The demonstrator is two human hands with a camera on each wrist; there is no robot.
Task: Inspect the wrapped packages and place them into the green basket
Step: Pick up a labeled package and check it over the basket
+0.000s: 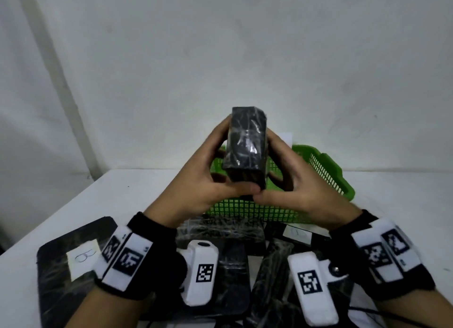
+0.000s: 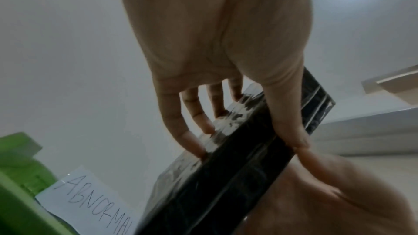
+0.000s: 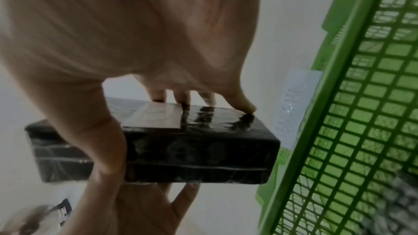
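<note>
White walls stand behind a white surface [image 1: 137,188]. On the far side of it sits the green basket [image 1: 326,173], and a paper note [image 2: 90,201] that reads "ABNORMAL" leans just behind it.

Both hands hold one black wrapped package [image 1: 246,151] up in the air, above the near part of the basket. The left hand [image 1: 198,180] grips it from the left side, with its fingers [image 2: 192,142] pressed on one wide face and its thumb on the narrow edge. The right hand [image 1: 289,180] grips it from the right side, with its fingertips [image 3: 246,108] on the shiny top face. The two thumbs meet under the near end.

More wrapped packages [image 1: 220,229] lie on the near side of the surface, by the wrists. One flat black one [image 1: 56,278] has a small paper label [image 1: 83,259] on it.

The wrap looks shiny and slick. It could slip if one hand lets go too soon while turning it. It might then drop on the basket rim and bounce out. I think the check is not done, so putting it in now could miss a bad spot.
</note>
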